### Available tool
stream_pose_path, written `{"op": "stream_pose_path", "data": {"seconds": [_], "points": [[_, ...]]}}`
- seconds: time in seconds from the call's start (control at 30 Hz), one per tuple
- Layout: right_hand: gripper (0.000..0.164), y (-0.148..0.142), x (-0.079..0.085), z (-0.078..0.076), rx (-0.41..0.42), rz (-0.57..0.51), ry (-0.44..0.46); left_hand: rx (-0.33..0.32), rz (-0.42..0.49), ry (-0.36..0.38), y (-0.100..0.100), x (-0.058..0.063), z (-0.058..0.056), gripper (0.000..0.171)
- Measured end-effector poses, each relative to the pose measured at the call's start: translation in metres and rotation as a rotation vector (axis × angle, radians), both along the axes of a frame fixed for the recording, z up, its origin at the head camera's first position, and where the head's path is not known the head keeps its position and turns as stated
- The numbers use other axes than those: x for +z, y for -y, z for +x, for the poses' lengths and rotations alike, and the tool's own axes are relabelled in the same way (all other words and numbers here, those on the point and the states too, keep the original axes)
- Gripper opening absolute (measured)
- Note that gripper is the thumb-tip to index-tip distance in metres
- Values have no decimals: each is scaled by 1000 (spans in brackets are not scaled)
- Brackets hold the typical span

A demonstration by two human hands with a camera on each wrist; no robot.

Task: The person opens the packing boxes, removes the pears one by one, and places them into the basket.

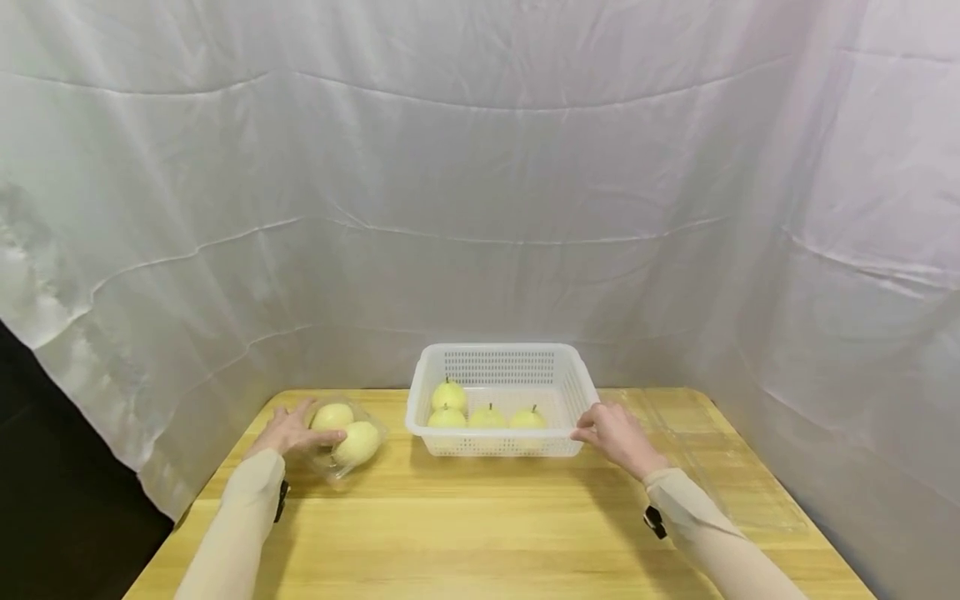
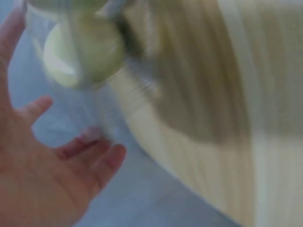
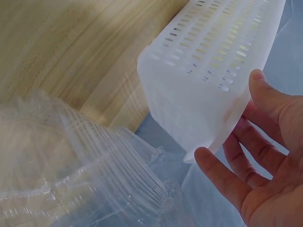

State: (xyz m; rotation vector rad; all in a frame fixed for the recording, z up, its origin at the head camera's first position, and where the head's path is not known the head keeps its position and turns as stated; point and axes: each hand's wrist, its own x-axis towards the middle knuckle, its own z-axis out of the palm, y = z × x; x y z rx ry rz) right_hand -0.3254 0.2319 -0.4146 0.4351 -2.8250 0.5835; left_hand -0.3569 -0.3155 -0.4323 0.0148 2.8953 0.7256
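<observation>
Tabletop [image 1: 480, 517]: bagged pears [image 1: 358, 443] against spread left grip [image 1: 288, 431], basket rim [image 1: 495, 432] within clamped right grip [image 1: 618, 433].

Silvery-grey fabric [image 1: 480, 183] hangs behind and along both sides of a wooden table [image 1: 480, 533], its surface crossed by long, roughly level creases (they sag a little in the middle). The table has a yellowish, streaked grain and rounded far corners. At lower left, beyond the fabric's slanting edge, lies a black area [image 1: 60, 475]. Soft light gleams on the folds, faintly pink at upper right.
</observation>
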Motion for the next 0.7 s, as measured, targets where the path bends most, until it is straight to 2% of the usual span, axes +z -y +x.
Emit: {"op": "stream_pose_path", "data": {"seconds": [0.1,0.27,0.33,0.53,0.7], "points": [[15,-1,1,0,1,-1,-2,-34,-49,23,-5,8,2,119],[15,-1,2,-1,1,17,9,-46,-54,145,-8,13,8,120],[15,-1,2,0,0,16,14,-41,-45,187,-9,11,10,119],[15,-2,1,-2,3,12,-3,-33,39,218,-13,8,12,111],[15,-1,1,-1,5,6,-4,-48,-122,169,-23,16,16,112]]}}
